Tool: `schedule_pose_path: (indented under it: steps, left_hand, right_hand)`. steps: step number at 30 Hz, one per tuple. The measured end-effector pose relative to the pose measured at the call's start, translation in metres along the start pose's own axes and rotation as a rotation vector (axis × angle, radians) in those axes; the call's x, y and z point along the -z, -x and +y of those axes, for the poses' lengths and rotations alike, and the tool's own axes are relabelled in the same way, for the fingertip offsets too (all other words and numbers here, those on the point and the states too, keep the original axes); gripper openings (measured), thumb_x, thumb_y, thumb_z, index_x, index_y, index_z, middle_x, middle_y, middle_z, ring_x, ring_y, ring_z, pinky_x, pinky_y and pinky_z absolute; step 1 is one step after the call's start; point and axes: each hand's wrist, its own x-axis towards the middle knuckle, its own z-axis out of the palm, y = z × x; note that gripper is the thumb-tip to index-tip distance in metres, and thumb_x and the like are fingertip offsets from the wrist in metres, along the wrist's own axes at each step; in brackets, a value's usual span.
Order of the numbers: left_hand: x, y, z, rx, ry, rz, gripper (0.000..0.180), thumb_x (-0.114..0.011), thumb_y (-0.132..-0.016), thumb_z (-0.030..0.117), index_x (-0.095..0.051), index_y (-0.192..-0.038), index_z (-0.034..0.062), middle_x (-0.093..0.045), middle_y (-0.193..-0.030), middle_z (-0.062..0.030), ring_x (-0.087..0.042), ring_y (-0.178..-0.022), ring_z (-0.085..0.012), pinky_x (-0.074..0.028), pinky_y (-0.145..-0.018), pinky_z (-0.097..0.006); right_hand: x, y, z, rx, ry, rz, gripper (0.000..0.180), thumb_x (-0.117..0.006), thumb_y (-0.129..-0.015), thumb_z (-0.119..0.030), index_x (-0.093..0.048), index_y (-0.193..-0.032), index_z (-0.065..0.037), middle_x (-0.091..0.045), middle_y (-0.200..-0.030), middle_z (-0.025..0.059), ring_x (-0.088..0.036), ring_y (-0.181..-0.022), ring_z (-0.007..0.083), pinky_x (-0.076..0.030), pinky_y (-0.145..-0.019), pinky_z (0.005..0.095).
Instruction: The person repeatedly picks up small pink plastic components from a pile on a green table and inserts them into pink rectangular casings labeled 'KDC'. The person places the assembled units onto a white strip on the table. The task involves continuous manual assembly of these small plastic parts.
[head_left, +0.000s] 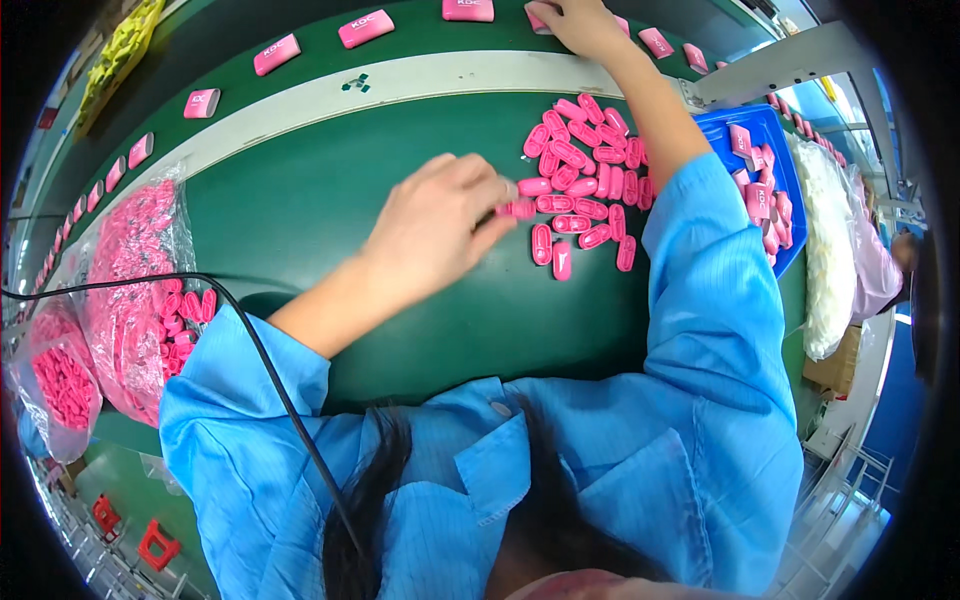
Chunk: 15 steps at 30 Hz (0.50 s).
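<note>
My left hand point(430, 225), slightly blurred, is over the middle of the green worktop. Its thumb and fingers close around a small pink oval plastic part point(517, 209) at the left edge of a loose cluster of similar parts point(590, 210). Several of these show a hollow, open side. Stretched to the far side, my right hand point(583, 27) has its fingertips on a pink block-shaped casing point(538, 19) on the green belt point(320, 50). The fingers partly cover that casing.
Spaced pink casings point(366, 29) line the belt behind a white rail point(420, 80). To the right stands a blue bin point(793, 190) with pink casings. Clear bags of pink parts point(135, 270) sit at left. A black cable point(250, 335) crosses my left sleeve.
</note>
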Motion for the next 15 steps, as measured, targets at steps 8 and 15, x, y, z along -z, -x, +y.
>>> schedule_pose_path:
  steps: [8, 15]
  left_hand:
    - [0.003, -0.069, -0.050, 0.446, 0.637, 0.064, 0.025, -0.067, -0.080, 0.008, -0.063, -0.103, 0.0004, -0.066, -0.089, -0.0033, -0.059, -0.077, -0.0071, -0.047, -0.067, -0.021]
    - [0.003, -0.067, -0.055, 0.510, 1.081, 0.256, 0.025, -0.064, -0.084, 0.013, -0.061, -0.106, 0.0019, -0.064, -0.099, -0.0078, -0.061, -0.088, -0.0125, -0.050, -0.076, -0.024]
  right_hand:
    - [0.011, 0.061, -0.023, -0.176, -0.850, -0.062, 0.024, -0.065, -0.082, -0.011, -0.059, -0.101, 0.003, -0.065, -0.082, 0.0086, -0.061, -0.072, 0.0121, -0.049, -0.065, 0.0228]
    - [-0.007, 0.088, -0.034, -0.159, -1.011, -0.059, 0.033, -0.064, -0.085, -0.014, -0.056, -0.113, 0.001, -0.063, -0.094, 0.0053, -0.061, -0.081, 0.0107, -0.049, -0.070, 0.0202]
